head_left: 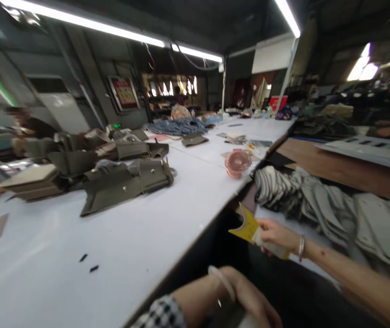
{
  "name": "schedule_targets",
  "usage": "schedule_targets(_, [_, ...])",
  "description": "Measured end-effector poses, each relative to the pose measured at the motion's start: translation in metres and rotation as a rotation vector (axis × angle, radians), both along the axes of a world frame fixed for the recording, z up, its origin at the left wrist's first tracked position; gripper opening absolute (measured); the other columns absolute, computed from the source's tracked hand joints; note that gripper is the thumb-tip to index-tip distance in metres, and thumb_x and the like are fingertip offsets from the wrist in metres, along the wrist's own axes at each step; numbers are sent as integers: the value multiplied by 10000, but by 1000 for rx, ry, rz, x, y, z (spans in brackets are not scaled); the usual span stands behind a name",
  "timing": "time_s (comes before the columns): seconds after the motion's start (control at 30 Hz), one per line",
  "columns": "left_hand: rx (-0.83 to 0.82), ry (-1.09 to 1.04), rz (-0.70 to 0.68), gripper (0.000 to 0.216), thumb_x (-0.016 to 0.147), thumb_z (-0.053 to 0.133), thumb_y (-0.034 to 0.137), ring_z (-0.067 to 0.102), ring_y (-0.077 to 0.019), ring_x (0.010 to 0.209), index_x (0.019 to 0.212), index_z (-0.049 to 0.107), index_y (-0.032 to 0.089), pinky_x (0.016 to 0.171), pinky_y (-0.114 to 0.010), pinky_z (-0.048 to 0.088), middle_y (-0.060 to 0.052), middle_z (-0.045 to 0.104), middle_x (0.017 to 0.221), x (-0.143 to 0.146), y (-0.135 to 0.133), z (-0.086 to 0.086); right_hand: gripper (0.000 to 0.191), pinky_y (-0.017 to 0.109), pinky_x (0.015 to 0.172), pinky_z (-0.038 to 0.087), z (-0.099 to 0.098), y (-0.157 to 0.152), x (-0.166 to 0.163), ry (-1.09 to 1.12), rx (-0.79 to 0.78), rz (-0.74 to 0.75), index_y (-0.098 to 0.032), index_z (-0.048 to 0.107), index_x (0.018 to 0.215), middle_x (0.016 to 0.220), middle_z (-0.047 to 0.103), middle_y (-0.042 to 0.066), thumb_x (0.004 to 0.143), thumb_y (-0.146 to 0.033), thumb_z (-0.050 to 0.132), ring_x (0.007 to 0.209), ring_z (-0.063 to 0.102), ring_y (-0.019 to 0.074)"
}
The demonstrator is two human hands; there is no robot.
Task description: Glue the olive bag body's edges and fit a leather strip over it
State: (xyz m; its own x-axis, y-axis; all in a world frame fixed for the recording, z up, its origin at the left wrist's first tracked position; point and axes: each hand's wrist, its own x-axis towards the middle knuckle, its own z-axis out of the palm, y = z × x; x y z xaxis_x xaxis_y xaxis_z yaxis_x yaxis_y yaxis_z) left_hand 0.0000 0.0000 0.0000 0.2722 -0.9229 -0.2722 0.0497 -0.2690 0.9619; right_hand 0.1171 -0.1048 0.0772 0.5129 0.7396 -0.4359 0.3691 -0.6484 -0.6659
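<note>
Fingers of right hand clamped on yellow card, notched end pointing up-left, left hand fingers hidden.

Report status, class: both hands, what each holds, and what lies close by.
Right hand grips yellow card piece. Left hand low, contents unclear. Grey cut pieces stacked just beyond; pink fan on white table.

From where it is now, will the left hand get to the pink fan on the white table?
Probably yes. The left hand sits low beside the table edge, and the bare tabletop between it and the fan holds nothing in the way, though it's a long stretch.
</note>
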Motion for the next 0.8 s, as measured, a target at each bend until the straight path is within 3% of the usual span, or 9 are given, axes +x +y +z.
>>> schedule_targets(0.03, [68,144,-74,343,561,824,380,677,-239,771,788,645,195,697,-371,578,11,681,762,-1,-4,-3,314,218,515,507,6,-30,-5,103,-2,-35,-151,499,1094,930,681,70,804,-248,427,614,643,129])
schedule_targets(0.13, [125,243,20,401,525,798,307,652,-222,763,868,627,191,709,-352,537,25,672,759,-4,-5,-5,483,200,421,457,18,-101,-29,388,-54,-124,-121,549,1045,722,657,48,819,-547,557,462,571,111])
schedule_targets(0.27, [103,295,110,481,511,793,256,627,-188,781,936,576,195,731,-319,497,32,650,817,-11,3,8,516,161,334,380,11,-141,-78,514,-216,-98,-119,576,934,619,620,23,827,-623,559,365,493,76])
schedule_targets(0.43, [108,328,172,545,529,774,258,606,-192,817,1008,522,196,725,-302,480,20,628,869,-19,7,19,361,146,307,368,-7,-131,-120,503,-295,-73,-141,589,912,594,606,3,882,-495,526,355,480,71])
schedule_targets(0.63, [150,191,294,657,580,786,303,585,-189,894,1163,501,195,753,-282,460,7,601,970,-23,12,25,353,156,291,378,-10,-113,-126,518,-331,-98,-153,585,912,550,591,-13,875,-501,535,336,494,89])
schedule_targets(0.8, [129,146,354,734,598,797,365,573,-182,834,1234,476,186,708,-292,465,-7,596,964,-29,14,22,331,143,277,356,-9,-105,-129,521,-325,-117,-156,570,892,544,591,-13,879,-485,534,334,498,87])
